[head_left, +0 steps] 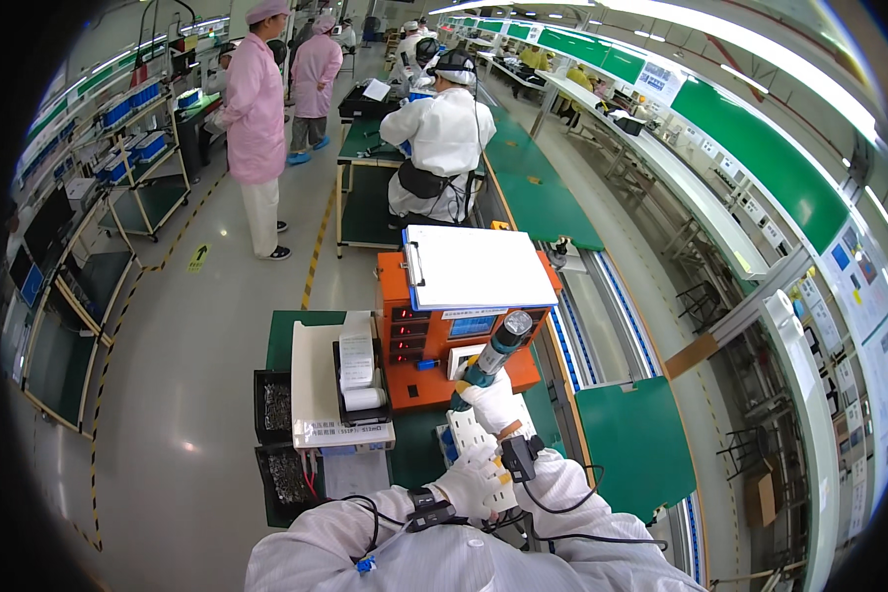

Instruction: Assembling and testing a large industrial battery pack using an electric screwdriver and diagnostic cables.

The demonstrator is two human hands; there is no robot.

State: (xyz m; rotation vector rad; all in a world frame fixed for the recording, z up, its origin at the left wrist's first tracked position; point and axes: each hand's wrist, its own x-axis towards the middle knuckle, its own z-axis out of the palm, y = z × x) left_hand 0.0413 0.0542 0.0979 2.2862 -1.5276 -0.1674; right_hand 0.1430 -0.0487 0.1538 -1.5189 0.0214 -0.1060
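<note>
White coat (464, 564) nearest; right hand (493, 403) grips teal driver (494, 353), left hand (470, 479) touches white slotted part (467, 428), can't tell if pinching.

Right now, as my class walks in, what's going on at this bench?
The gloved right hand grips a teal handheld power tool, held upward at a slant. The gloved left hand is at a white slotted piece. Just beyond stands an orange box with a clipboard on top.

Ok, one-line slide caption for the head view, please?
By an orange box, the gloved right hand grips a teal power tool while the left hand touches a white slotted piece.
</note>
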